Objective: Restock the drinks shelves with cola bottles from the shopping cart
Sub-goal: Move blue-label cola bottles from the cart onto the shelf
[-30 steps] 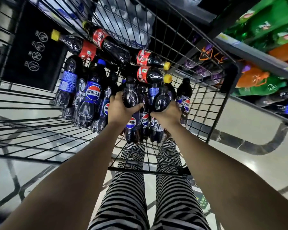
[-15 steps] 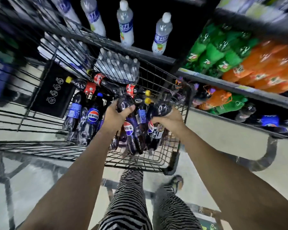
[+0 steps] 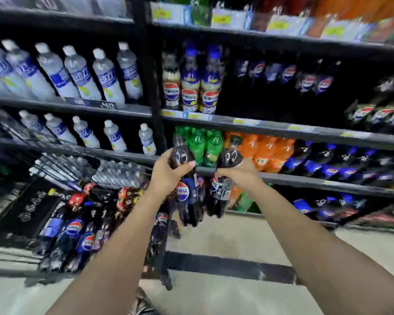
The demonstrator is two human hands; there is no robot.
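My left hand (image 3: 168, 173) grips the upper body of a dark cola bottle (image 3: 189, 201) with a blue Pepsi label. My right hand (image 3: 237, 173) grips a second dark cola bottle (image 3: 222, 192). Both bottles are held upright, side by side, in the air in front of the drinks shelves (image 3: 282, 128). More bottles may hang behind them; blur hides this. The shopping cart (image 3: 23, 214) stands at lower left, with several cola bottles (image 3: 75, 226) lying in it. Dark Pepsi bottles (image 3: 305, 80) line the upper right shelf.
White-capped clear drink bottles (image 3: 82, 73) fill the left shelves. Green bottles (image 3: 205, 146) and orange bottles (image 3: 266, 153) stand directly behind my hands. Shrink-wrapped water packs (image 3: 116, 171) sit beyond the cart. The pale floor has a dark stripe (image 3: 225, 267).
Both hands have lifted their bottles up out of the cart to shelf height. The view has swung upward from the cart to the shelves.
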